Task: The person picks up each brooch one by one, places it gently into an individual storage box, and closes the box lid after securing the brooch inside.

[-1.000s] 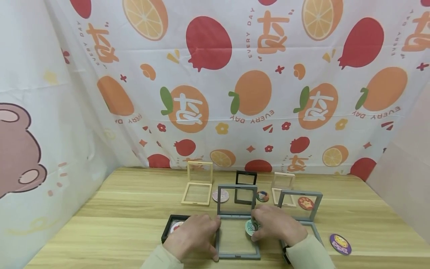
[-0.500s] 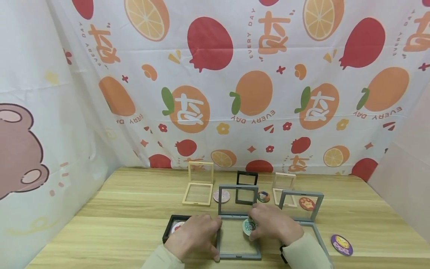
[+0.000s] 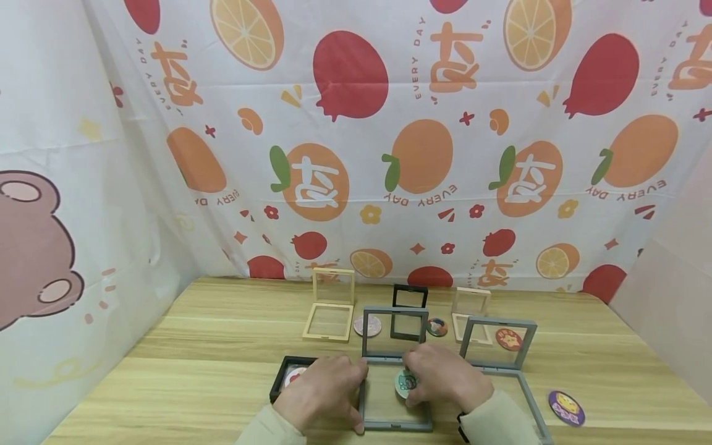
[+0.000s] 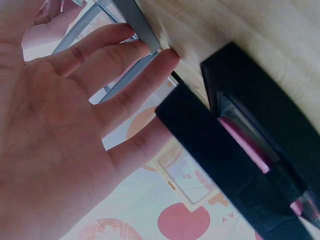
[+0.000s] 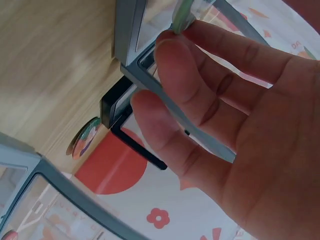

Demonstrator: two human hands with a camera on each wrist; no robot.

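Note:
A grey hinged display frame [image 3: 397,426] lies with its lid upright in front of me, its clear film panel facing up. My left hand [image 3: 322,389] rests along the frame's left side, thumb near the front corner; in the left wrist view, the fingers [image 4: 125,100] are extended and touch its edge. Over the panel's right half, my right hand [image 3: 445,378] pinches a round green badge [image 3: 405,383]. The right wrist view catches the badge [image 5: 183,15] edge-on at the fingertips. Whether it touches the film, I cannot tell.
Left, partly behind my hand, is a black frame [image 3: 275,386] holding a badge. Another open grey frame [image 3: 531,395] stands right, beside a purple badge [image 3: 567,408]. Behind are yellow [image 3: 325,338], black [image 3: 405,337] and cream [image 3: 473,290] frames, with pink [image 3: 368,326], multicoloured [image 3: 437,327] and red badges [image 3: 508,339].
My right hand has moved left with the green badge, from the grey frame's right edge to further over its panel. The left hand stays at the frame's left side.

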